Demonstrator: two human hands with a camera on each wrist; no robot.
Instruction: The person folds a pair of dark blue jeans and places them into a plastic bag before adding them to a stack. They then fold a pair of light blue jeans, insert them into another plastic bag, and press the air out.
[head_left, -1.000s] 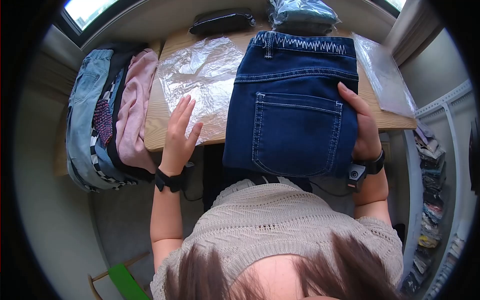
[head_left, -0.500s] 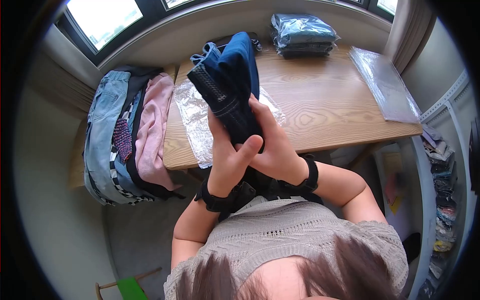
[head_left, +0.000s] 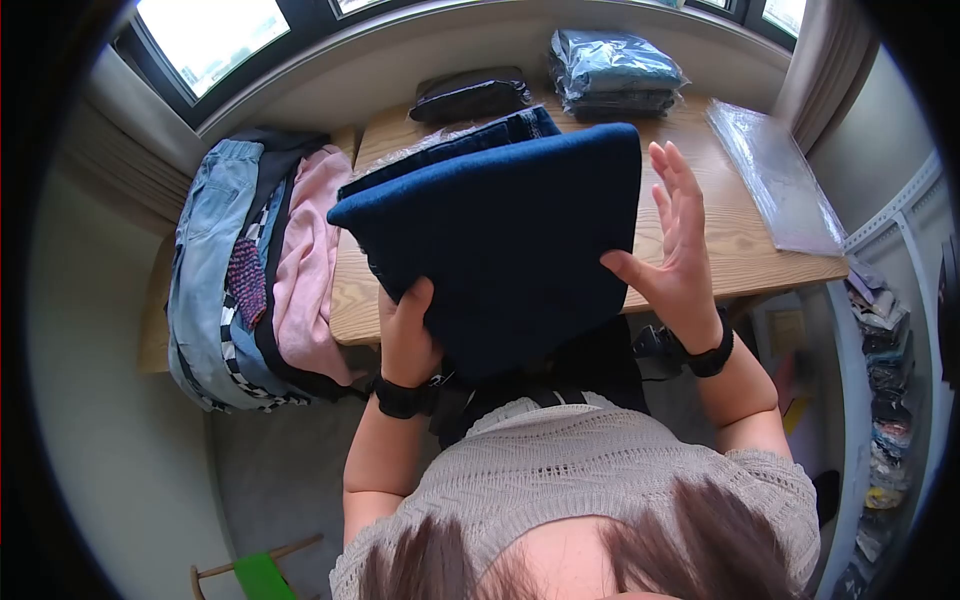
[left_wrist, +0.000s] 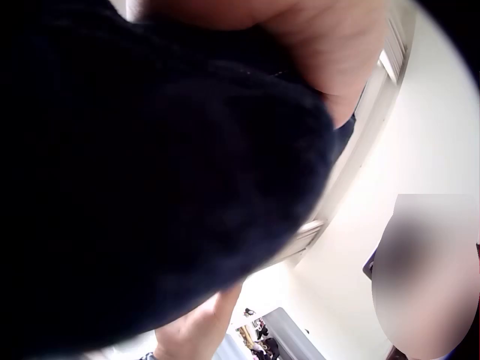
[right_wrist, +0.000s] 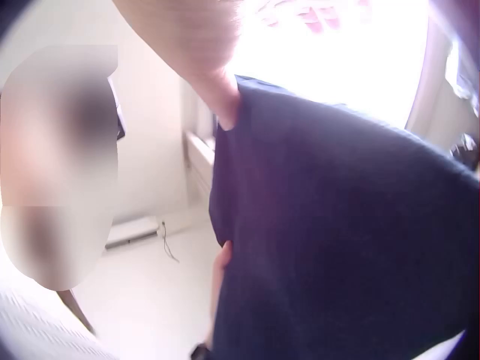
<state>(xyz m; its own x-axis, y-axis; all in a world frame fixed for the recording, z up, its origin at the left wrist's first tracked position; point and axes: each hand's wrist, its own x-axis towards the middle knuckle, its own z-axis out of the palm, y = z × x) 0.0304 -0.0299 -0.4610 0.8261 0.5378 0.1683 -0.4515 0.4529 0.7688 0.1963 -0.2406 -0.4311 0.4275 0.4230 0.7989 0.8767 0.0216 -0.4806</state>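
Note:
A folded pair of dark blue jeans (head_left: 510, 245) is held up in front of the body, above the table's near edge. Its plain side faces the head camera, and part of the waistband (head_left: 535, 122) shows at the far edge. My left hand (head_left: 405, 340) grips the lower left side, thumb over the near face and fingers hidden behind. At the right edge is my right hand (head_left: 675, 270), fingers straight and spread, thumb tip right at the denim. Dark cloth of the jeans (right_wrist: 337, 217) fills much of the right wrist view.
A clear plastic bag (head_left: 400, 152) lies on the wooden table (head_left: 740, 240), mostly hidden behind the jeans. Further back are a dark packet (head_left: 470, 95) and bagged clothes (head_left: 615, 75). Clear bags (head_left: 775, 180) lie at right; loose garments (head_left: 215, 240) hang over the left side.
The jeans went from pocket side showing, through being squeezed narrow between both hands, to spread wide with the plain side showing. The right hand has opened off them; the left now grips them.

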